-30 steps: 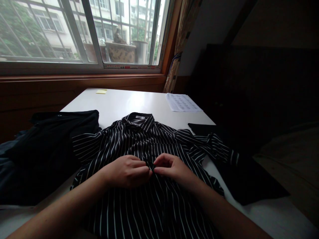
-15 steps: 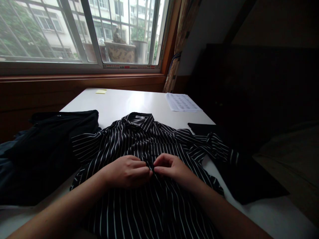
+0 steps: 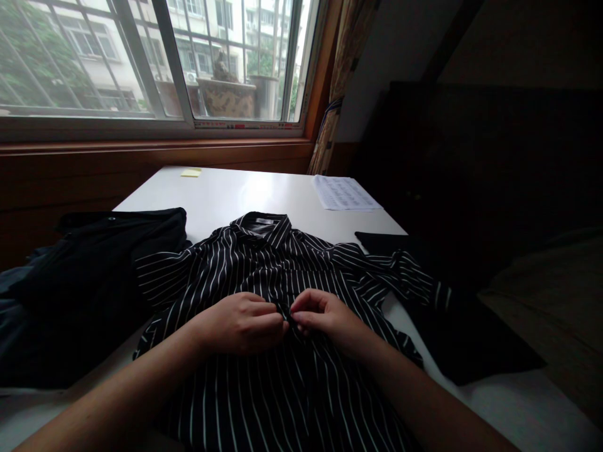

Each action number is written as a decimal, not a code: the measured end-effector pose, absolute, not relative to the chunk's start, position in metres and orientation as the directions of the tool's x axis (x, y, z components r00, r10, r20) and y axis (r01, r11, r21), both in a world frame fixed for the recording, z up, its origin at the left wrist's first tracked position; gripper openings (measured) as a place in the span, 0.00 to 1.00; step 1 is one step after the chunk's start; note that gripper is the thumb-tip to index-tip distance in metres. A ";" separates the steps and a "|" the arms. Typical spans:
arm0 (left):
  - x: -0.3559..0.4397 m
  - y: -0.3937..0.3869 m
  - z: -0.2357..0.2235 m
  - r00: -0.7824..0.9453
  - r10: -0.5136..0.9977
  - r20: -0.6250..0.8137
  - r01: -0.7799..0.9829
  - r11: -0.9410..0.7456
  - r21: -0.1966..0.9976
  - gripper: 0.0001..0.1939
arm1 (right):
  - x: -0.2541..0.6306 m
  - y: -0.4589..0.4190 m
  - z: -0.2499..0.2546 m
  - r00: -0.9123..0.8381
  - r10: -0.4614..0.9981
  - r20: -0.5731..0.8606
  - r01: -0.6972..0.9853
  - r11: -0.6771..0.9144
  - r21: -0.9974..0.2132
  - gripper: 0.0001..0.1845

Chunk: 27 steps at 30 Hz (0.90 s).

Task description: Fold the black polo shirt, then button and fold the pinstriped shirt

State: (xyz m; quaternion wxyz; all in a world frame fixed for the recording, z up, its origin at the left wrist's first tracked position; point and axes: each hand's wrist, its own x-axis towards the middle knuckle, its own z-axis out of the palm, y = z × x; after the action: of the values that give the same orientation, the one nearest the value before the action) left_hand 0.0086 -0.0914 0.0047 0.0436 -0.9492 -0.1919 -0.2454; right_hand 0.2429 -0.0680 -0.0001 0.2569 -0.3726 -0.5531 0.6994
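Observation:
A black shirt (image 3: 226, 263) with thin white stripes lies face up, its collar toward the window and its sleeves spread to both sides. My left hand (image 3: 247, 323) is closed on the front edge of the shirt, about midway down the front. Just to the right, my right hand (image 3: 327, 317) pinches the same front edge between thumb and forefinger. The fingertips of both hands almost meet at the front opening. Any button between them is too small and dark to make out.
Dark folded clothes (image 3: 98, 282) are heaped at the left. Another black garment (image 3: 471, 345) lies under the right sleeve. Printed sheets (image 3: 346, 193) and a yellow sticky note (image 3: 191, 172) rest toward the back of the white table (image 3: 226, 188), below a barred window (image 3: 226, 63).
My right thumb and fingers have shifted slightly at the front edge. My left hand stays almost still, and the shirt lies as before.

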 end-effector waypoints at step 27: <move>0.005 -0.088 0.007 0.841 0.293 0.455 0.384 -0.915 -0.121 0.06 | 0.244 -0.068 -0.007 -0.639 0.726 -0.252 0.100 -0.247 -0.964 0.18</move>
State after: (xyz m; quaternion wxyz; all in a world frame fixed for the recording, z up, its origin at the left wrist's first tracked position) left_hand 0.0048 -0.0877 0.0074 0.1042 -0.9538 -0.1774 -0.2191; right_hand 0.2442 -0.0683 -0.0071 0.2231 -0.3613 -0.5716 0.7022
